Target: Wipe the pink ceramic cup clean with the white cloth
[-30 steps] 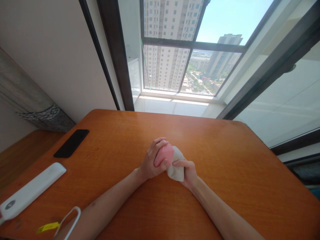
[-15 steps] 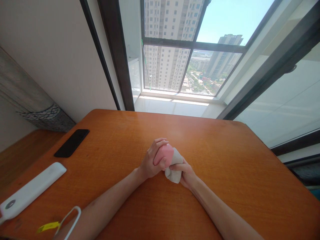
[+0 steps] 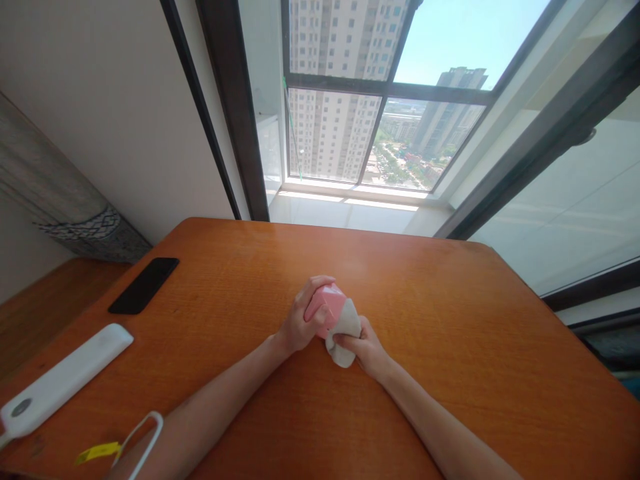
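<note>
A brown wooden table (image 3: 435, 307) stands before a window (image 3: 333, 133); a curtain (image 3: 75, 183) hangs at left. A black phone (image 3: 144, 285) and white bar (image 3: 67, 377) lie on its left side. At the table's middle, the left hand (image 3: 297, 323) curls its fingers around a pink block (image 3: 337, 304), perhaps hollow; I cannot tell. The right hand (image 3: 369, 350) pinches a pale cloth (image 3: 350, 321) against it.
</note>
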Action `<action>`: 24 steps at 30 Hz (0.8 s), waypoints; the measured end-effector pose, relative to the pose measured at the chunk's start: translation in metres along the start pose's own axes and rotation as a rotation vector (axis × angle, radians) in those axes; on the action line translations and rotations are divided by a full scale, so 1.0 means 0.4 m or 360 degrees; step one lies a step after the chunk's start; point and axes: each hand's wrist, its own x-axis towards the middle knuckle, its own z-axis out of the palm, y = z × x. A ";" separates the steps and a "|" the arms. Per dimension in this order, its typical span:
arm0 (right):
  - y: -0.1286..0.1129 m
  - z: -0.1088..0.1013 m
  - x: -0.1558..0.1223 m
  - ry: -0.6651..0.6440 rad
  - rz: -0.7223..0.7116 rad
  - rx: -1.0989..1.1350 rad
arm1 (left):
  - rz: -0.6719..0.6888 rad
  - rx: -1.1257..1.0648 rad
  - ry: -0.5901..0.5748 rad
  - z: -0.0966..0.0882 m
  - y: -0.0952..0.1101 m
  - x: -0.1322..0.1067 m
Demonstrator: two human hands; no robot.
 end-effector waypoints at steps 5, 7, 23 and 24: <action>-0.033 0.018 -0.007 -0.0061 -0.0172 -0.0219 | -0.0053 -0.0034 0.0003 0.001 0.003 -0.002; -0.037 0.021 -0.012 -0.0076 -0.0247 -0.0313 | -0.0065 -0.0045 0.0008 0.001 0.003 -0.003; -0.027 0.001 -0.012 -0.0223 -0.0720 -0.0935 | -0.0081 -0.0051 0.0041 0.003 0.007 -0.004; -0.029 0.002 -0.013 -0.0217 -0.0723 -0.0929 | -0.0082 -0.0050 0.0039 0.003 0.007 -0.003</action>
